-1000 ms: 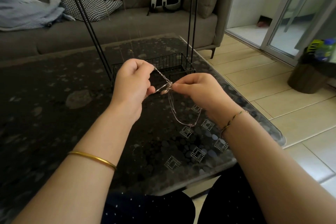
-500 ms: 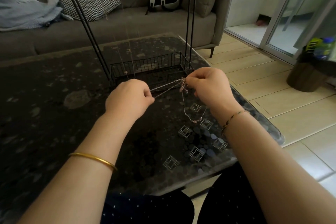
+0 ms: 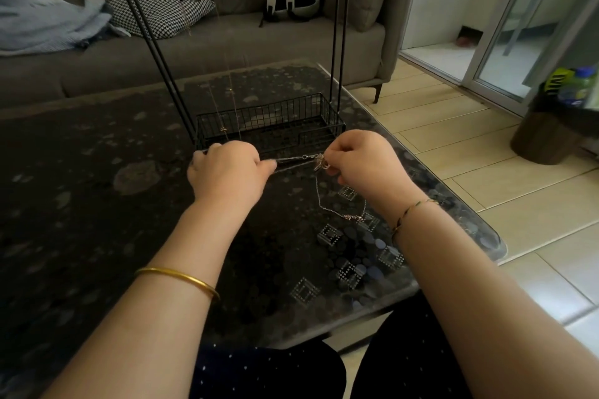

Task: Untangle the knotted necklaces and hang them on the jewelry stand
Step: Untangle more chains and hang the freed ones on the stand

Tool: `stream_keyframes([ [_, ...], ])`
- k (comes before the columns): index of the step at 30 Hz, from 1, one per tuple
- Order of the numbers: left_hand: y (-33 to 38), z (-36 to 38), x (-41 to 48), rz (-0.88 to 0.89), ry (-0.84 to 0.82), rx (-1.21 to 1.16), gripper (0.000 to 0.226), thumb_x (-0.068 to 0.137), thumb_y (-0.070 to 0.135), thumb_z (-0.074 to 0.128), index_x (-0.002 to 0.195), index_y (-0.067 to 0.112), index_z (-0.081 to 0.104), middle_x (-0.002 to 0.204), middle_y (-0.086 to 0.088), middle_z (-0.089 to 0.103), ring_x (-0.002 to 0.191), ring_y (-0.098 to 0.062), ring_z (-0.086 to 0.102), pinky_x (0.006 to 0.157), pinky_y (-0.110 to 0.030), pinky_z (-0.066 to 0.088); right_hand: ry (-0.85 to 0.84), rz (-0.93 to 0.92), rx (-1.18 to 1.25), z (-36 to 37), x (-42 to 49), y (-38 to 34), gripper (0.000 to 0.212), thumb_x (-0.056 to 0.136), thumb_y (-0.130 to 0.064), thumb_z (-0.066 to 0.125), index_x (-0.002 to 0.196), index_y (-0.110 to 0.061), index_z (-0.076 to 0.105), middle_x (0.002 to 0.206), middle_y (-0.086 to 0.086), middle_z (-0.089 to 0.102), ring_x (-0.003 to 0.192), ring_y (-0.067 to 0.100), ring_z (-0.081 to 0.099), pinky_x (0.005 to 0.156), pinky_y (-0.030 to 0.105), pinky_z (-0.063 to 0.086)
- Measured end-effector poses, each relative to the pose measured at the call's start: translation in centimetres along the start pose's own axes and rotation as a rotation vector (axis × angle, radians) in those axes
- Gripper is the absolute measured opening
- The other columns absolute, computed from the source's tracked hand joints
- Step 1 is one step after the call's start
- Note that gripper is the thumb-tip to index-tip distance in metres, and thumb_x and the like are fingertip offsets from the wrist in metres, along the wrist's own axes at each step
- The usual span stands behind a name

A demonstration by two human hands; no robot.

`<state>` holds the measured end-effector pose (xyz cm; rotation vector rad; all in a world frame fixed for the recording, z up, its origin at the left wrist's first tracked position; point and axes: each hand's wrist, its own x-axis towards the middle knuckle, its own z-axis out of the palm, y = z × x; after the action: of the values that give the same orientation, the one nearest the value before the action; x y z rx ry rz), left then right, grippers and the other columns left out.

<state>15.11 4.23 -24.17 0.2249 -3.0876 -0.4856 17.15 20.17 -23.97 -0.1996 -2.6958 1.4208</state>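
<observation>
My left hand and my right hand hold a thin silver necklace stretched taut between them, just above the dark table. The left fingers pinch one end. The right fingers pinch a knotted cluster at the other end, and a loop of chain hangs below it down to the table top. Right behind my hands stands the black wire jewelry stand with its basket base. Fine chains hang from its top rail on the left side.
The dark patterned glass table has its right edge close to my right wrist. A grey sofa with a checked cushion and a backpack lies behind the stand. Tiled floor and a dark bin are on the right.
Both hands have dropped lower toward the table and drawn apart. The necklace, earlier bunched between them, is now pulled out into a straight line.
</observation>
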Motion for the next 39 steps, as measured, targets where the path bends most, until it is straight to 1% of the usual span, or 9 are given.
stream_keyframes([
  [5, 0.2, -0.4, -0.7, 0.054, 0.121, 0.281, 0.032, 0.090, 0.044, 0.059, 0.105, 0.017, 0.067, 0.133, -0.015, 0.049, 0.131, -0.039, 0.034, 0.107, -0.050, 0.034, -0.007, -0.037, -0.060, 0.2, -0.1, 0.0, 0.025, 0.089, -0.011, 0.053, 0.067, -0.020, 0.058, 0.079, 0.004, 0.067, 0.064, 0.017, 0.057, 0.062, 0.032, 0.051],
  [7, 0.5, -0.6, -0.8, 0.057, 0.175, 0.295, 0.026, 0.092, 0.032, 0.060, 0.109, 0.012, 0.063, 0.125, -0.014, 0.049, 0.111, -0.034, 0.049, 0.083, -0.043, 0.047, -0.006, -0.050, -0.066, 0.3, -0.1, 0.0, 0.028, 0.088, -0.012, 0.054, 0.063, -0.022, 0.056, 0.071, 0.000, 0.062, 0.059, 0.014, 0.054, 0.056, 0.027, 0.047],
  [9, 0.8, -0.7, -0.8, 0.048, 0.215, 0.275, 0.016, 0.092, 0.019, 0.063, 0.105, 0.009, 0.060, 0.116, -0.013, 0.048, 0.074, -0.023, 0.049, 0.054, -0.033, 0.037, -0.008, -0.056, -0.062, 0.3, -0.2, -0.1, 0.029, 0.088, -0.011, 0.055, 0.061, -0.023, 0.056, 0.066, -0.002, 0.059, 0.056, 0.012, 0.051, 0.054, 0.024, 0.044],
  [12, 0.8, -0.8, -0.7, 0.036, 0.241, 0.277, 0.012, 0.090, 0.012, 0.064, 0.100, 0.010, 0.057, 0.117, -0.014, 0.047, 0.055, -0.017, 0.035, 0.044, -0.029, 0.023, -0.018, -0.058, -0.033, 0.2, -0.3, -0.3, 0.025, 0.087, -0.011, 0.056, 0.064, -0.022, 0.059, 0.067, -0.003, 0.059, 0.059, 0.012, 0.051, 0.060, 0.028, 0.047],
  [19, -0.3, -0.2, -0.3, 0.010, 0.070, 0.199, 0.029, 0.097, 0.038, 0.049, 0.095, 0.014, 0.064, 0.088, -0.007, 0.061, 0.074, -0.023, 0.058, 0.055, -0.033, 0.041, -0.103, 0.031, 0.269, -0.3, -0.5, -0.8, 0.016, 0.093, -0.009, 0.049, 0.083, -0.012, 0.062, 0.072, 0.001, 0.065, 0.059, 0.010, 0.056, 0.044, 0.012, 0.041],
  [21, -0.3, -0.1, -0.3, 0.000, -0.026, 0.039, 0.020, 0.097, 0.030, 0.050, 0.098, 0.017, 0.066, 0.091, -0.004, 0.063, 0.080, -0.022, 0.060, 0.064, -0.035, 0.045, -0.139, 0.026, 0.347, -0.1, -0.5, -0.8, 0.016, 0.095, -0.010, 0.047, 0.086, -0.009, 0.060, 0.076, 0.006, 0.068, 0.062, 0.011, 0.063, 0.051, 0.010, 0.045],
  [24, 0.2, -0.1, -0.6, 0.045, -0.154, -0.270, 0.019, 0.090, 0.008, 0.056, 0.101, 0.022, 0.063, 0.107, 0.001, 0.059, 0.096, -0.017, 0.057, 0.078, -0.031, 0.046, -0.163, 0.013, 0.384, 0.3, -0.4, -0.8, 0.018, 0.095, -0.010, 0.047, 0.081, -0.010, 0.059, 0.078, 0.010, 0.068, 0.067, 0.015, 0.064, 0.067, 0.025, 0.048],
  [29, 1.0, -1.2, -1.6, 0.202, -0.163, -0.772, 0.012, 0.083, 0.017, 0.069, 0.091, 0.024, 0.063, 0.096, 0.002, 0.066, 0.090, -0.009, 0.061, 0.074, -0.026, 0.047, -0.170, 0.004, 0.370, 0.5, -0.4, -1.1, 0.017, 0.093, -0.008, 0.049, 0.081, -0.010, 0.060, 0.078, 0.011, 0.064, 0.073, 0.019, 0.060, 0.068, 0.030, 0.047],
  [39, 0.9, -1.0, -1.8, 0.298, -0.122, -0.695, 0.017, 0.091, 0.013, 0.061, 0.083, 0.027, 0.067, 0.087, 0.003, 0.069, 0.081, -0.008, 0.064, 0.066, -0.019, 0.043, -0.137, -0.015, 0.313, 0.6, -0.6, -1.2, 0.016, 0.087, -0.012, 0.059, 0.072, -0.011, 0.065, 0.057, 0.002, 0.052, 0.053, 0.014, 0.048, 0.060, 0.031, 0.045],
])
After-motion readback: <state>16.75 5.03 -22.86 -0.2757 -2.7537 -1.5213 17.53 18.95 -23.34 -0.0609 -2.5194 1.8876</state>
